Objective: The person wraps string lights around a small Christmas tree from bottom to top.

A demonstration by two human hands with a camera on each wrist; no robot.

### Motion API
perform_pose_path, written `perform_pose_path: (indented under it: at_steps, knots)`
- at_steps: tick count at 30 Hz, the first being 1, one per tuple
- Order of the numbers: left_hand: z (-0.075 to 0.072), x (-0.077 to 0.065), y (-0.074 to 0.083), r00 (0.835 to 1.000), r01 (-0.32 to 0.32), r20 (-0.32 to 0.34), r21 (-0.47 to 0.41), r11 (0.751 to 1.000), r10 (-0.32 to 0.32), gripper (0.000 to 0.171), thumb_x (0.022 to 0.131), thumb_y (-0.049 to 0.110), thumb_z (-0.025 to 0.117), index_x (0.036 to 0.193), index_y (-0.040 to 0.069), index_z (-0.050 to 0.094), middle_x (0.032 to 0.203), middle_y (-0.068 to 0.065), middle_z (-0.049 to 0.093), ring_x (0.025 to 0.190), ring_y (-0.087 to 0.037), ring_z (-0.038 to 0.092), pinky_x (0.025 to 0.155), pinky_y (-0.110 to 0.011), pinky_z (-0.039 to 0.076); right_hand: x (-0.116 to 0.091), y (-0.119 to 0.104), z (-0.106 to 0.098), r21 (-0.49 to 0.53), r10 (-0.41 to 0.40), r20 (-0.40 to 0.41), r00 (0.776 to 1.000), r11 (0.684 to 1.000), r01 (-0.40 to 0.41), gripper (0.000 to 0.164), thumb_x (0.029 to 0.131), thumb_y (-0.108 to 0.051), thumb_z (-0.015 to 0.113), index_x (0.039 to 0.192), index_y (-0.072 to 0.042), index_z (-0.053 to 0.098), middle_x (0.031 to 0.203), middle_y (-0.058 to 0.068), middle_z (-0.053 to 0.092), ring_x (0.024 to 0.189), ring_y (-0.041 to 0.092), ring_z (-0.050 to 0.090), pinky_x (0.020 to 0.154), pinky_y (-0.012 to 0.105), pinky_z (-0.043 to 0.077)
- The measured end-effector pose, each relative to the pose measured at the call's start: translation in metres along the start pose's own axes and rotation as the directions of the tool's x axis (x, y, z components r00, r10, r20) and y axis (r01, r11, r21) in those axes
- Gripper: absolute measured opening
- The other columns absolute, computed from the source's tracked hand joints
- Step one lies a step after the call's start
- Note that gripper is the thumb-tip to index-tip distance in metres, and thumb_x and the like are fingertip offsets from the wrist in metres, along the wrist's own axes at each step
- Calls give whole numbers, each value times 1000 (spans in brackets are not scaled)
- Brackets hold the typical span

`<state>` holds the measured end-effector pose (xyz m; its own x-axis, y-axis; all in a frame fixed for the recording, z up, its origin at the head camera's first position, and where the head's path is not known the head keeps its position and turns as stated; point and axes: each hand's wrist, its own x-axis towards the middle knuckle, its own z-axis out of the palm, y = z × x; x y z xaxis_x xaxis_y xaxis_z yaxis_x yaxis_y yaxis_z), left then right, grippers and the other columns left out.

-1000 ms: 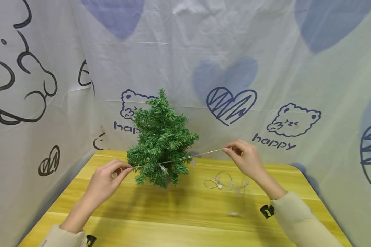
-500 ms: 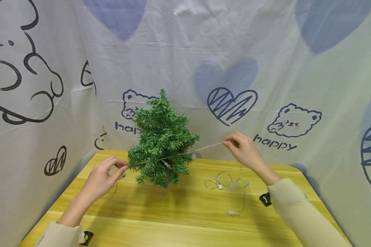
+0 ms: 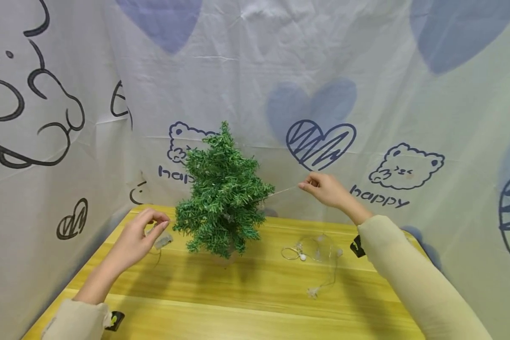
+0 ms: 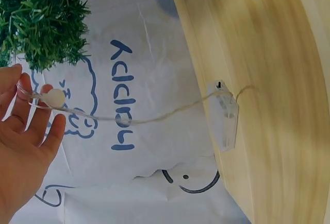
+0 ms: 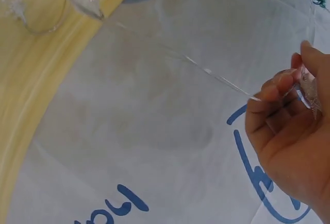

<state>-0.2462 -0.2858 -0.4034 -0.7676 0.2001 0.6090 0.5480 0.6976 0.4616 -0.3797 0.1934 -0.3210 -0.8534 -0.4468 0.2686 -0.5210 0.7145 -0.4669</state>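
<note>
A small green artificial Christmas tree (image 3: 225, 193) stands upright on the table. To its left, my left hand (image 3: 138, 238) pinches the thin wire of a string light (image 4: 154, 119) between thumb and forefinger; a whitish bulb (image 4: 53, 98) hangs by the fingers. Right of the tree, my right hand (image 3: 327, 191) pinches the same kind of wire, which runs taut to the branches. A clear ornament (image 5: 308, 87) lies within the curled right fingers. From that hand more wire (image 5: 206, 72) slopes down to the table. Behind the left hand lies a clear battery box (image 3: 163, 241).
Loose coils of wire with several clear and white bulbs (image 3: 302, 257) lie on the wooden table (image 3: 238, 307), right of the tree. A patterned cloth (image 3: 246, 94) with hearts and bears hangs behind the table and along the left side.
My right hand has risen and moved slightly left. The wire that crossed the tree's front now sinks among its branches. The left hand has shifted left and up, and the battery box shows more.
</note>
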Motion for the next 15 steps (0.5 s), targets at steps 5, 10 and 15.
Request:
perform_pose_path:
  at_steps: [5, 10, 15]
  knots:
    - [-3, 5, -4, 1000, -11, 16, -12, 1000, 11, 8, 101, 2, 67, 105, 8, 69, 98, 0, 64, 87, -8, 56, 72, -24, 49, 16, -1, 0, 3, 69, 69, 995, 998, -69, 29, 109, -32, 58, 98, -6, 61, 75, 5, 53, 57, 19, 57, 59, 37, 56]
    - [-8, 10, -9, 999, -4, 42, -3, 1000, 4, 8, 100, 2, 68, 102, 9, 68, 91, 4, 60, 81, -7, 54, 70, -25, 48, 36, -4, -3, -62, 74, 112, 991, 996, -68, 34, 107, -34, 61, 82, -11, 53, 67, 0, 45, 55, 14, 41, 58, 32, 42]
    - [-13, 15, -15, 998, 2, 61, 8, 1000, -2, 5, 100, 4, 69, 102, 9, 69, 89, 4, 60, 79, -7, 53, 68, -24, 47, 47, -2, -14, -132, 69, 193, 979, 990, -44, 37, 102, -33, 70, 76, -14, 52, 67, 0, 47, 59, 13, 39, 61, 31, 38]
